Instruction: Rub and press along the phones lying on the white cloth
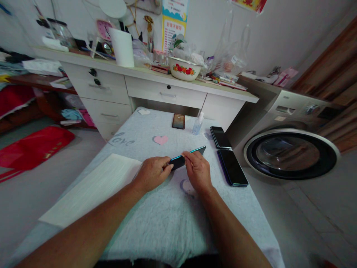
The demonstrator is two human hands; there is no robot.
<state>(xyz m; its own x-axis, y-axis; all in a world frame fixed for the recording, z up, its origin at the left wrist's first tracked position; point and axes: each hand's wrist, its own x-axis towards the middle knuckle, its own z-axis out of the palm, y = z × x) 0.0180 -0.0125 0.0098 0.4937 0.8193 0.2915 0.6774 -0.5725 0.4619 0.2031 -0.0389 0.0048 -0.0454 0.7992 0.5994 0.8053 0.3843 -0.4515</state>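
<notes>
A dark smartphone with a bluish edge is held tilted above the cloth-covered table. My left hand grips its left end between thumb and fingers. On the phone's long upper edge, my right hand is closed with its fingertips pinched; whether a small cloth or anything else is in them is hidden. To the right lie two more dark phones, one farther back and a larger one nearer. A folded white paper towel lies left of my left hand.
Toward the table's back are a brown phone and a clear spray bottle. A white drawer desk stands behind, bearing a flowered bowl and a paper roll. A washing machine is at right.
</notes>
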